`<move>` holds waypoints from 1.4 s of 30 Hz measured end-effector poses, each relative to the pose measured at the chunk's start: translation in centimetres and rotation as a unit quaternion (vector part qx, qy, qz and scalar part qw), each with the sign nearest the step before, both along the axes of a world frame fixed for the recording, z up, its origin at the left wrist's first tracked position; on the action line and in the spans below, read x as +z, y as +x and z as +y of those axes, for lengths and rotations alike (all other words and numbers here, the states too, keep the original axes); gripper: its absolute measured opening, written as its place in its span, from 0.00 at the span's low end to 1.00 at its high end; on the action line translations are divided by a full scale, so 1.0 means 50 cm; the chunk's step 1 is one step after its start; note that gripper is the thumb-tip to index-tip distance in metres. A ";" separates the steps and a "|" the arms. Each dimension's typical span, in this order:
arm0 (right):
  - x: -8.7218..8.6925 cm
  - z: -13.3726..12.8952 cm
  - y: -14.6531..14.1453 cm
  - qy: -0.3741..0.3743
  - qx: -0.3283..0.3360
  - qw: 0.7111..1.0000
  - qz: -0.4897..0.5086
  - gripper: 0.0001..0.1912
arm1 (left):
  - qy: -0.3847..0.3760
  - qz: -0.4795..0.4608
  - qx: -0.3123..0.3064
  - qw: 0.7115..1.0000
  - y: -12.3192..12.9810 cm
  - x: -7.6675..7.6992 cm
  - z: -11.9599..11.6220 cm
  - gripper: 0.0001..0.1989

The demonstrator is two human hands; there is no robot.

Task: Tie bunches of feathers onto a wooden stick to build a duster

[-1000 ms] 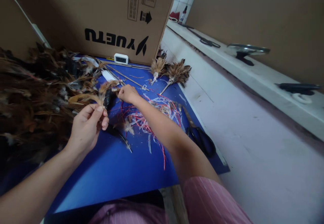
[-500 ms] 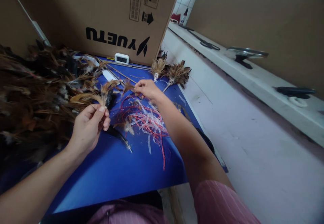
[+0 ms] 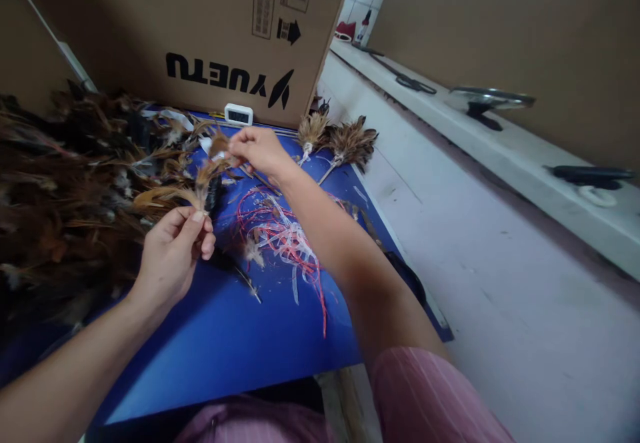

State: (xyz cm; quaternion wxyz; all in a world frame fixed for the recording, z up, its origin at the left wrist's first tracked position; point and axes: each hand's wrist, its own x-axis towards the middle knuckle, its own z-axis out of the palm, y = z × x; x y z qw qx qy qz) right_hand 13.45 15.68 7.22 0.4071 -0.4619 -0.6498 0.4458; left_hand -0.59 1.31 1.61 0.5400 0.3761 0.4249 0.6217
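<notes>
My left hand [image 3: 175,249] pinches the base of a small bunch of tan and brown feathers [image 3: 203,186], tips upward. Farther up, my right hand [image 3: 255,153] is closed on a small brown feather [image 3: 219,144], just above that bunch. A large heap of dark brown feathers [image 3: 85,183] covers the left of the blue table [image 3: 240,356]. Red and clear strings [image 3: 293,239] lie tangled to the right of my left hand, partly behind my right forearm. One dark feather [image 3: 245,279] lies near them.
Two feather dusters [image 3: 353,144] [image 3: 313,129] lie at the table's back right. Behind stand a large cardboard box [image 3: 200,23] and a small white digital display [image 3: 239,115]. A wall ledge [image 3: 480,143] on the right bears scissors [image 3: 415,85] and other items.
My right hand has moved left and slightly up with the brown feather, closer to the bunch. My left hand has stayed nearly in place, still pinching its bunch.
</notes>
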 end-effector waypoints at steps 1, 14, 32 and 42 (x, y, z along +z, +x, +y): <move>0.005 0.004 -0.012 0.009 0.006 1.000 0.008 0.02 | 0.000 -0.002 0.000 1.000 -0.001 0.000 0.001 0.06; -0.084 0.043 -0.024 0.067 -0.017 0.905 -0.420 0.10 | 0.023 -0.040 0.041 0.998 -0.014 0.014 0.016 0.05; -0.089 0.054 0.041 0.055 -0.003 0.943 -0.330 0.05 | 0.007 -0.008 0.028 1.000 -0.010 -0.002 0.015 0.06; -0.063 0.040 0.078 0.042 -0.018 0.959 -0.280 0.04 | 0.009 -0.005 0.028 1.000 -0.008 -0.007 0.018 0.07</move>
